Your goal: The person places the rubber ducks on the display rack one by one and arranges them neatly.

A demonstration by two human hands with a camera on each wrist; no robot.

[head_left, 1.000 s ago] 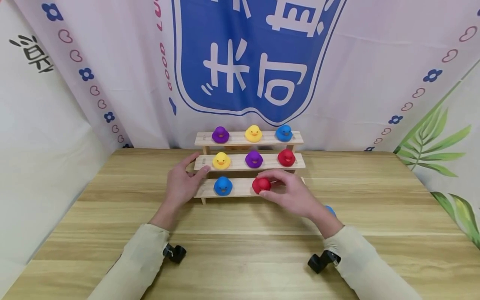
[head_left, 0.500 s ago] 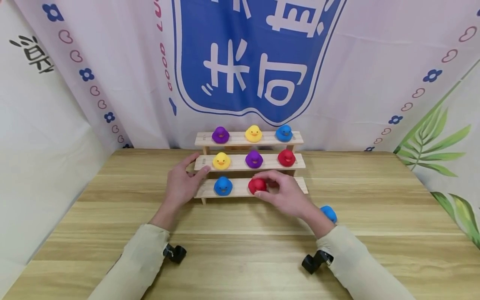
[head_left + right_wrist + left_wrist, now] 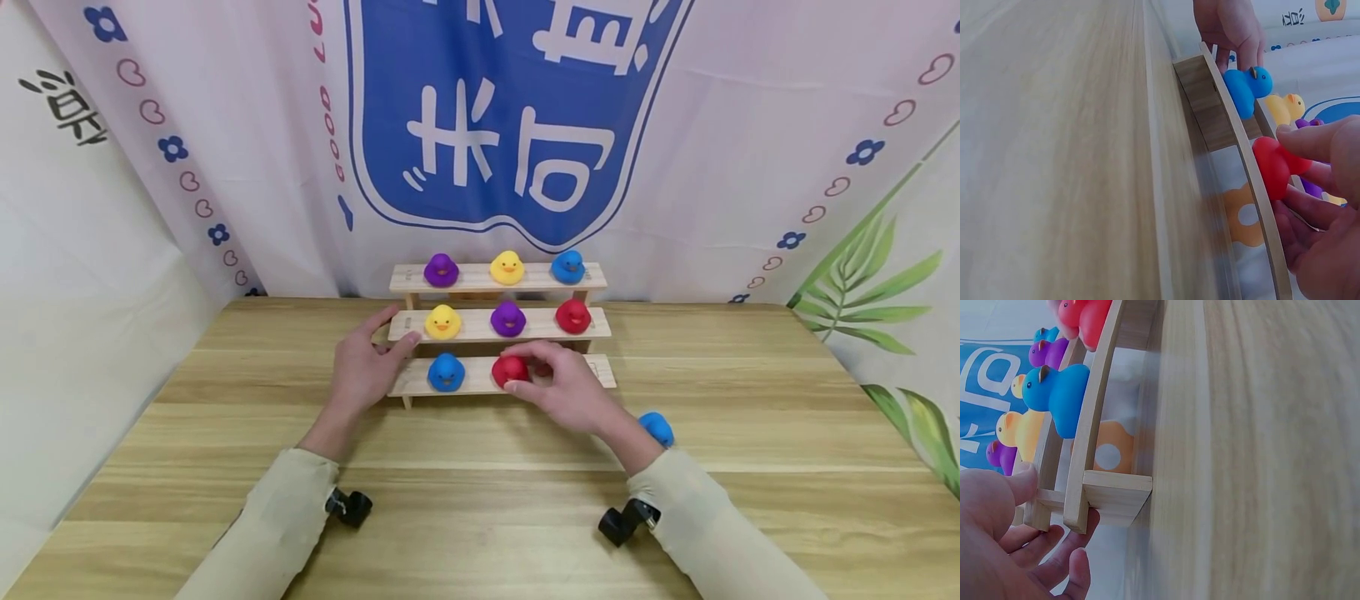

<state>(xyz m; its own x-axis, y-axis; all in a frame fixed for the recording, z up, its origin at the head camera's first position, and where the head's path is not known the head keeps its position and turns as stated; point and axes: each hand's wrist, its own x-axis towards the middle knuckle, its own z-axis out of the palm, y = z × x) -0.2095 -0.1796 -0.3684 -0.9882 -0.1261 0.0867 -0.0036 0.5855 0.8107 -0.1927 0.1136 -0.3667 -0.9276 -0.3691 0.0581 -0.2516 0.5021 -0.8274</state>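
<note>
A three-tier wooden display stand (image 3: 480, 383) holds rubber ducks on its planks. My right hand (image 3: 573, 387) pinches a red rubber duck (image 3: 510, 371) at the middle of the lowest plank, thumb in front and fingers behind. In the right wrist view the red duck (image 3: 1271, 165) sits against the plank. My left hand (image 3: 365, 367) grips the stand's left end; in the left wrist view its thumb lies at the middle plank and the fingers (image 3: 1054, 553) reach round the plank ends. A blue duck (image 3: 446, 372) sits on the lowest plank, left of the red one.
On the middle plank sit yellow (image 3: 443, 322), purple (image 3: 508, 318) and red (image 3: 573, 316) ducks. The top plank bears purple (image 3: 441, 269), yellow (image 3: 507, 267) and blue (image 3: 567, 267) ones. Another blue duck (image 3: 657, 429) lies on the table beside my right forearm. A printed curtain (image 3: 735, 183) hangs behind.
My right hand has shifted the red duck a little left along the lowest plank. The blue duck on the table shows more beside the forearm. My left hand stays put.
</note>
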